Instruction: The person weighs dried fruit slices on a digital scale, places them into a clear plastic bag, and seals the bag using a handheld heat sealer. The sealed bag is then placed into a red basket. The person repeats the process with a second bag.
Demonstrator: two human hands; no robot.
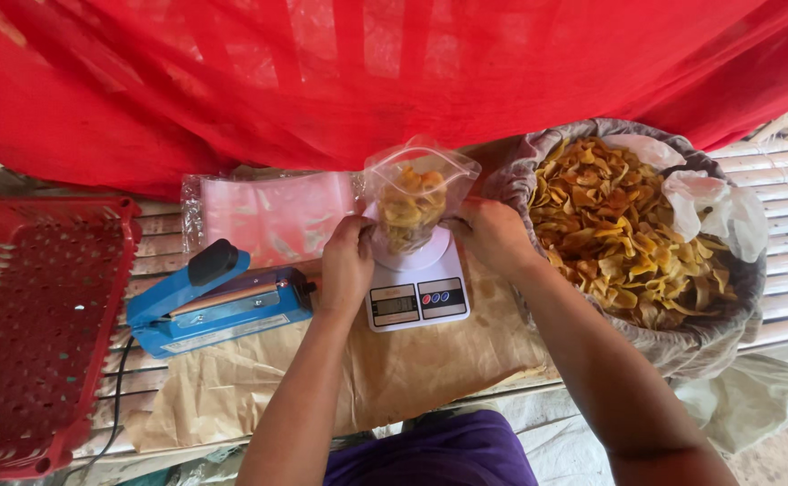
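Bag (415, 202): sitting on the scale (416, 292), holding chips.
Left hand (347, 264): fingers pinching the bag's side.
Right hand (493, 232): fingers gripping the other side.

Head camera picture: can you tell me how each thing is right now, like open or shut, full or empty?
Clear bag: open on top, partly filled with chips, standing on the scale.
Scale: carrying the bag; display too small to read.
Left hand: gripping the bag's side.
Right hand: gripping the other side.
Blue sealer: arm down.
Red crate: looks empty.
Big sack: open, full of chips.
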